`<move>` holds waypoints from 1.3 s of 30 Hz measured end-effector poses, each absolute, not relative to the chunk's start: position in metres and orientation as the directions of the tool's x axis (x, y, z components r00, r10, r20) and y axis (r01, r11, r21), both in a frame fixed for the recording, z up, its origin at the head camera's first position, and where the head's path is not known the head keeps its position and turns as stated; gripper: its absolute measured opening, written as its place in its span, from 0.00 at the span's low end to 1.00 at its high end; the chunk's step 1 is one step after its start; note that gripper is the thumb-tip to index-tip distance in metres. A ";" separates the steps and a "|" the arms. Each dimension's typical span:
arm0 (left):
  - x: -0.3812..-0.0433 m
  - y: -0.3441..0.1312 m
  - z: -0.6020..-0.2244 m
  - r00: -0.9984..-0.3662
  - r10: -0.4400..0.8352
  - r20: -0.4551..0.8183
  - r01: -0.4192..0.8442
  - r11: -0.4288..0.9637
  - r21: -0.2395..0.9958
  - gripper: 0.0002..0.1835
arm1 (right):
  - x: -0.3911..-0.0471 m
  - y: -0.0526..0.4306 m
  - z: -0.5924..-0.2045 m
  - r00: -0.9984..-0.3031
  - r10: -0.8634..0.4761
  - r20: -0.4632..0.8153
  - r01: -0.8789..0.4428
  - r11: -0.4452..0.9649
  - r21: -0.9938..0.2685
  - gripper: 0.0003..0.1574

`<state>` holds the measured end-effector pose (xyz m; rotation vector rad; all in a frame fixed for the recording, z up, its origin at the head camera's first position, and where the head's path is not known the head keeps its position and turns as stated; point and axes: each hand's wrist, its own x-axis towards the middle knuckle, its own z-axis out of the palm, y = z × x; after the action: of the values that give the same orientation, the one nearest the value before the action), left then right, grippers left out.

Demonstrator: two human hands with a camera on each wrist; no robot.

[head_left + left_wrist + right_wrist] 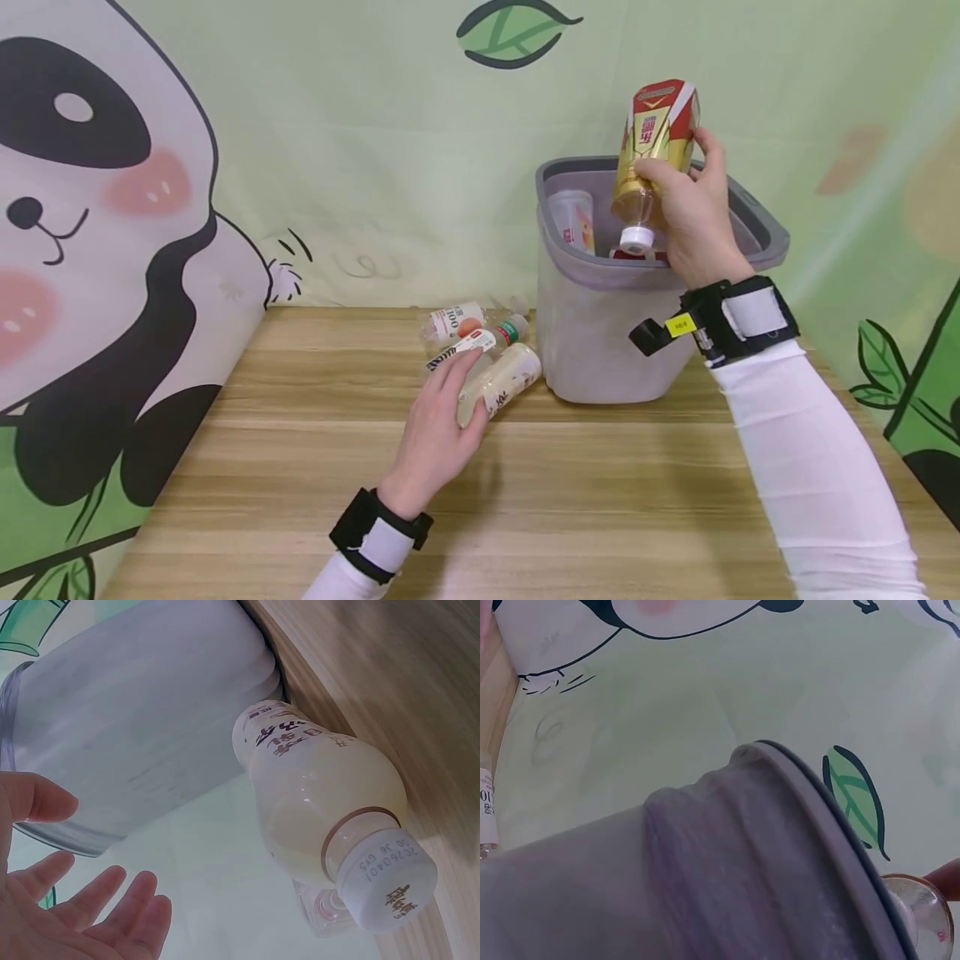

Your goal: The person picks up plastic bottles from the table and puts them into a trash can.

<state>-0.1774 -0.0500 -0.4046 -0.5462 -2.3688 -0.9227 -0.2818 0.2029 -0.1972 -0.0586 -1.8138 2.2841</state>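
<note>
My right hand (pixel 701 212) holds a plastic drink bottle (pixel 656 133) with a red and gold label, its white cap pointing down, over the mouth of a grey waste bin (pixel 615 333). Only that bottle's clear end shows in the right wrist view. On the table, a pale cream drink bottle (pixel 513 375) with a white cap lies on its side by the bin. Around it my left hand (pixel 435 429) reaches with relaxed, spread fingers; the left wrist view shows a gap between them and the bottle.
Behind the cream bottle lie several clear bottles, one with a peach on its label (pixel 453 321) and one with a green band (pixel 512 329). Inside the bin stands a pale container (pixel 573 217). A printed panda cloth (pixel 375 167) hangs behind the wooden table (pixel 300 467).
</note>
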 end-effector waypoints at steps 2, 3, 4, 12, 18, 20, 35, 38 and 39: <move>-0.177 -0.050 -0.405 -0.776 0.173 0.606 0.537 0.686 0.491 0.33 | -0.283 0.203 -0.199 -0.969 0.219 0.111 -0.146 -0.150 -0.978 0.50; -0.177 -0.050 -0.405 -0.778 0.173 0.604 0.535 0.686 0.492 0.33 | -0.283 0.203 -0.200 -0.968 0.223 0.119 -0.147 -0.116 -0.982 0.49; -0.177 -0.050 -0.405 -0.777 0.173 0.605 0.535 0.687 0.491 0.33 | -0.283 0.203 -0.200 -0.966 0.223 0.130 -0.152 -0.084 -0.985 0.47; -0.177 -0.050 -0.405 -0.772 0.171 0.612 0.539 0.686 0.489 0.30 | -0.277 0.195 -0.209 -0.920 0.022 0.391 -0.355 0.375 -0.857 0.21; -0.178 -0.051 -0.406 -0.771 0.172 0.613 0.541 0.685 0.489 0.29 | -0.268 0.185 -0.215 -0.852 -0.158 0.500 -0.474 0.641 -0.604 0.18; -0.179 -0.052 -0.407 -0.779 0.170 0.604 0.532 0.690 0.491 0.29 | -0.265 0.182 -0.217 -0.840 -0.189 0.509 -0.493 0.657 -0.570 0.17; -0.184 -0.059 -0.410 -0.777 0.213 0.592 0.505 0.773 0.384 0.22 | -0.229 0.162 -0.247 -0.565 -0.174 0.807 -0.740 0.539 -0.402 0.08; -0.186 -0.059 -0.412 -0.776 0.222 0.591 0.503 0.783 0.366 0.22 | -0.221 0.158 -0.258 -0.549 -0.137 0.824 -0.756 0.501 -0.421 0.08; -0.187 -0.059 -0.413 -0.774 0.225 0.592 0.503 0.785 0.361 0.21 | -0.218 0.156 -0.262 -0.555 -0.127 0.822 -0.757 0.487 -0.436 0.08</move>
<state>-0.1867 -0.0593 -0.4127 -0.5418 -2.4417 -0.6979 -0.2178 0.1557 -0.2623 0.7290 -1.9854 1.0714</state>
